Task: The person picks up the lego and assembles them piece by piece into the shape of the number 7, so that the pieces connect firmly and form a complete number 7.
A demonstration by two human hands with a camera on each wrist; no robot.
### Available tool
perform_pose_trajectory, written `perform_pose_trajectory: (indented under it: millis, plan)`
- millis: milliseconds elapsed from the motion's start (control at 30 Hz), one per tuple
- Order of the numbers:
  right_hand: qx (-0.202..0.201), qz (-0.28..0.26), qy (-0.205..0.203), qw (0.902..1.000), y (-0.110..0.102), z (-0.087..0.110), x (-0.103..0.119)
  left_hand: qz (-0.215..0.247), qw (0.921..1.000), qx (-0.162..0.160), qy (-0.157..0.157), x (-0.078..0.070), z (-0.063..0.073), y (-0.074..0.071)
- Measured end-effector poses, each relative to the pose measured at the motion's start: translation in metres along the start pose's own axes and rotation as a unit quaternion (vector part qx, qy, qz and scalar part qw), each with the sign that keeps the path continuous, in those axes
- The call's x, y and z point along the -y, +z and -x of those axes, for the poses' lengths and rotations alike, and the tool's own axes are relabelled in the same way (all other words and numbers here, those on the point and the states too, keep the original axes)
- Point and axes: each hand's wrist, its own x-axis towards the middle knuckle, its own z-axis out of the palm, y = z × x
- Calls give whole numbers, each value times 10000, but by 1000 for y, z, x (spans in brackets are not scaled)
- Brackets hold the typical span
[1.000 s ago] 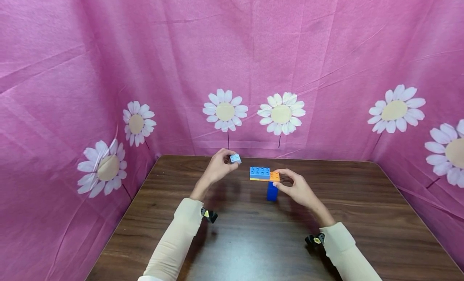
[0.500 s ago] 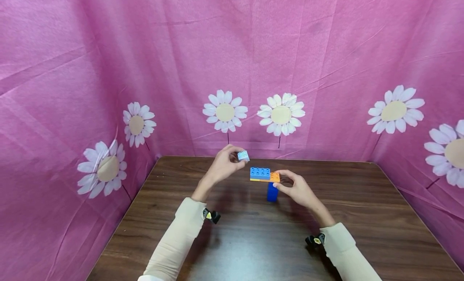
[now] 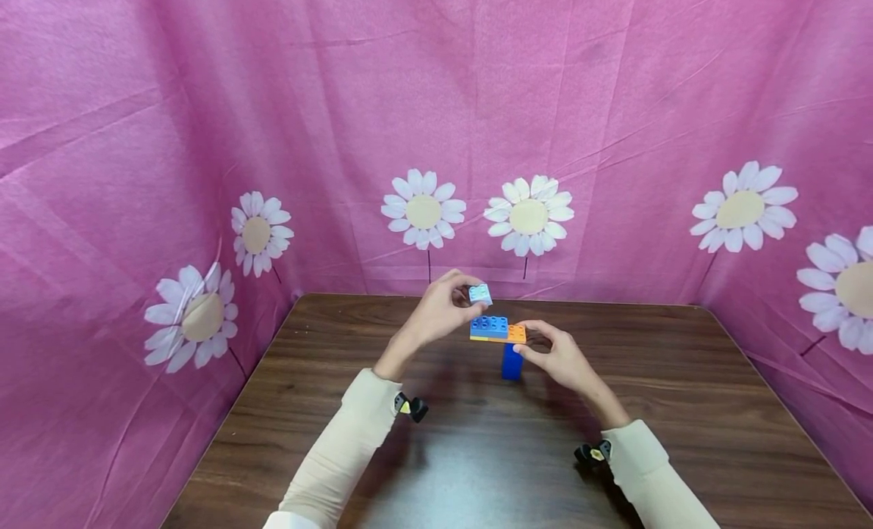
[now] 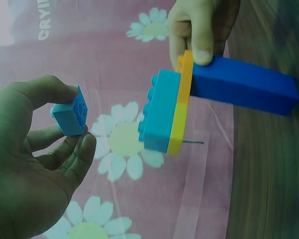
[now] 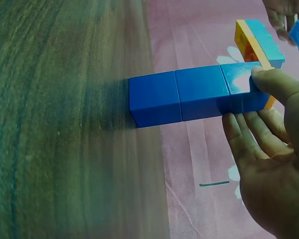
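Observation:
My left hand (image 3: 443,311) pinches a small light-blue toy brick (image 3: 480,294) between thumb and fingers, above the left end of a brick structure. That structure has a column of dark-blue bricks (image 5: 202,92) standing on the table. Across its top lies a thin orange piece (image 3: 516,333) with a yellow piece (image 4: 178,128) beside it, jutting left. A longer blue brick (image 4: 161,110) sits on this overhang. My right hand (image 3: 559,356) grips the top of the column, thumb on the near side. The small brick and the structure are apart in the left wrist view.
The brown wooden table (image 3: 436,468) carries the column. Behind it and at both sides hangs a pink curtain (image 3: 436,97) printed with white daisies. A small black device (image 3: 412,408) is strapped at the left wrist, another black device (image 3: 592,453) at the right.
My left hand has moved right with the light-blue brick, from left of the structure to over its left end. My right hand and the structure have stayed in place.

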Motion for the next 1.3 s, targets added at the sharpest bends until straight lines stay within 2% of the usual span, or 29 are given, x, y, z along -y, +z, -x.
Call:
perform_pose_trajectory:
  millis: [300, 633, 867, 1067, 1300]
  plan:
    - [14, 24, 19, 10000, 0, 2, 0, -44, 9994, 316, 151, -7, -2, 18]
    - [-73, 118, -131, 9998, 5, 0, 3, -113, 9986, 424, 305, -12, -4, 28]
    - [-59, -77, -206, 9997, 7, -2, 2, -164, 9982, 438, 386, -14, -9, 36]
    - [-143, -30, -215, 9997, 9, -2, 3, -549, 9952, 567, 581, -7, -13, 48]
    - [-163, -2, -225, 9996, 9, -2, 4, -1175, 9895, 640, 540, 1, -14, 58]
